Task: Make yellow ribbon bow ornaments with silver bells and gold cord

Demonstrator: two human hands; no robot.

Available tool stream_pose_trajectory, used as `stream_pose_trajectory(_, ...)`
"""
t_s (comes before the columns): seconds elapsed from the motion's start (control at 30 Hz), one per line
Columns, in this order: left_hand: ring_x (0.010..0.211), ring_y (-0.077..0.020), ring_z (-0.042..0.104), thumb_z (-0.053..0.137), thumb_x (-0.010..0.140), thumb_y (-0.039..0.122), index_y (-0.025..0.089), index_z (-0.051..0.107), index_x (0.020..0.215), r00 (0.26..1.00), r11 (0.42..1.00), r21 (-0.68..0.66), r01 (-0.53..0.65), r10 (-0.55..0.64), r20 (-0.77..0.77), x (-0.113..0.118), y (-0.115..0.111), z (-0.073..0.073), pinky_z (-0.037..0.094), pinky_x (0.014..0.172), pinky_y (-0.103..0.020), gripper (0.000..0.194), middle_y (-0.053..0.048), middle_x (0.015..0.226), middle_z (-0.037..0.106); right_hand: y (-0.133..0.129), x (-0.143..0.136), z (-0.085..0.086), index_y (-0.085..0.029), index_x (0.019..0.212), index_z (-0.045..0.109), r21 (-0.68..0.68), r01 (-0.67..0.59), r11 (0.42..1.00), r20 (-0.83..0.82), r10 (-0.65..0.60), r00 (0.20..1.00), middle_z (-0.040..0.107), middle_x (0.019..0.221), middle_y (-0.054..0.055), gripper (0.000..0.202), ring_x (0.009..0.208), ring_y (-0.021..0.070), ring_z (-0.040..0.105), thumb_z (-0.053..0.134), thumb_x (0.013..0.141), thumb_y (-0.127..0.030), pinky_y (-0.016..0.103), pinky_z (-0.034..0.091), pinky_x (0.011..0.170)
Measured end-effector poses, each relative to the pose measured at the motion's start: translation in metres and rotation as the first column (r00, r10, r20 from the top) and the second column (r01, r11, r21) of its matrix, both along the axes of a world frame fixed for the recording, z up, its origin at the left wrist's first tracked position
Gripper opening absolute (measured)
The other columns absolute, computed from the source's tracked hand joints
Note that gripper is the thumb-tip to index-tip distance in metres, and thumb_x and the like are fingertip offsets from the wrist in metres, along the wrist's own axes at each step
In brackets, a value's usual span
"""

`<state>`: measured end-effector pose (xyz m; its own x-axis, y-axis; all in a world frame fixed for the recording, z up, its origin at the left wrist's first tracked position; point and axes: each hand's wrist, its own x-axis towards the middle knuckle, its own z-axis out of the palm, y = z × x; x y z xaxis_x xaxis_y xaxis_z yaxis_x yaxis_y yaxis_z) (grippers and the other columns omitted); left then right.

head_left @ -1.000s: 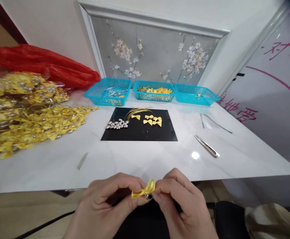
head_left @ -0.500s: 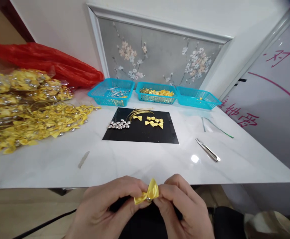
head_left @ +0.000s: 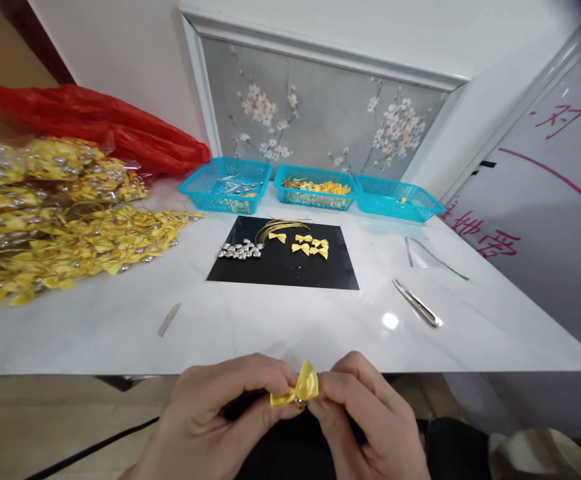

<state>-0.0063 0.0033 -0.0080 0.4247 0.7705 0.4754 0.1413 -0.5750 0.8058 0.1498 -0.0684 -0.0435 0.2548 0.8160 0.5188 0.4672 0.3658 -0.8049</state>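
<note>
A yellow ribbon bow point(head_left: 305, 385) is pinched between both hands just off the table's front edge. My left hand point(head_left: 230, 407) is closed on the bow's left side, thumb and forefinger together. From the other side, the fingertips of my right hand point(head_left: 365, 413) are pressed together at the bow's right loop. A small silvery bead point(head_left: 299, 403) shows under the bow's middle. Beyond the hands, a black mat point(head_left: 275, 272) bears silver beads point(head_left: 240, 250), several yellow bows point(head_left: 310, 247) and thin gold cords point(head_left: 283, 228).
Three blue baskets stand at the back: a left one point(head_left: 205, 200), a middle one point(head_left: 315, 199) and a right one point(head_left: 395, 208). Silver snips point(head_left: 418, 303) lie at right. Yellow bow strands point(head_left: 95, 243) and a red bag point(head_left: 100, 127) fill the left side.
Both hands keep their pinch on the bow, almost still. The view has shifted very slightly; nothing on the table has moved.
</note>
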Motion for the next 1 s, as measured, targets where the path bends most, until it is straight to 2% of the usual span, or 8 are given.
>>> stream_pose_trajectory(0.23, 0.056, -0.0112, 0.076, 0.076, 0.079, 0.006, 0.027, 0.076, 0.077, 1.0, 0.999, -0.036, -0.007, 0.007, -0.002, -0.001, -0.0021, 0.0003, 0.059, 0.057, -0.011, 0.021, 0.007, 0.07, 0.082, 0.0001, 0.0031, -0.0033, -0.021, 0.083, 0.069, -0.01, -0.016, 1.0, -0.005, 0.016, 1.0, 0.049, 0.072, -0.001, 0.02, 0.057, 0.0123, 0.051, 0.057, 0.098, -0.017, 0.023, 0.039, 0.045)
stream_pose_trajectory(0.47, 0.057, -0.0115, 0.076, 0.078, 0.077, 0.006, 0.028, 0.077, 0.078, 0.999, 1.0, -0.024, -0.016, 0.017, 0.039, 0.0003, -0.0036, 0.0036, 0.061, 0.058, -0.012, 0.023, 0.008, 0.07, 0.082, -0.0013, 0.0046, -0.0035, -0.024, 0.09, 0.074, -0.013, -0.05, 0.999, -0.035, 0.05, 0.998, 0.051, 0.074, 0.0, 0.019, 0.06, 0.0131, 0.052, 0.059, 0.098, -0.017, 0.023, 0.04, 0.045)
stream_pose_trajectory(0.73, 0.057, -0.0099, 0.075, 0.077, 0.077, 0.005, 0.028, 0.075, 0.075, 1.0, 0.997, -0.071, 0.003, -0.001, 0.027, 0.0007, -0.0028, 0.0032, 0.059, 0.059, -0.01, 0.023, 0.009, 0.069, 0.081, -0.0007, 0.0025, -0.0041, -0.022, 0.086, 0.073, 0.003, -0.014, 1.0, -0.002, 0.014, 1.0, 0.043, 0.072, -0.001, 0.024, 0.056, 0.012, 0.047, 0.055, 0.101, -0.018, 0.024, 0.036, 0.043)
stream_pose_trajectory(0.87, 0.056, -0.0078, 0.074, 0.079, 0.074, 0.003, 0.028, 0.075, 0.074, 0.999, 0.999, -0.049, -0.006, 0.008, 0.035, 0.0017, -0.0027, 0.005, 0.057, 0.06, -0.007, 0.025, 0.011, 0.068, 0.081, -0.0001, 0.003, -0.0049, -0.023, 0.093, 0.073, 0.024, -0.023, 0.999, -0.023, 0.023, 0.999, 0.042, 0.074, -0.001, 0.022, 0.056, 0.0118, 0.045, 0.055, 0.101, -0.017, 0.025, 0.033, 0.043)
stream_pose_trajectory(1.0, 0.056, -0.008, 0.074, 0.078, 0.077, 0.004, 0.027, 0.074, 0.074, 1.0, 0.998, -0.063, 0.012, -0.012, 0.005, 0.0011, -0.0022, 0.0048, 0.057, 0.06, -0.008, 0.024, 0.01, 0.068, 0.08, 0.0001, 0.0034, -0.0052, -0.023, 0.088, 0.072, 0.003, -0.037, 0.999, -0.036, 0.037, 0.999, 0.045, 0.074, -0.001, 0.021, 0.058, 0.0127, 0.048, 0.056, 0.101, -0.019, 0.025, 0.037, 0.045)
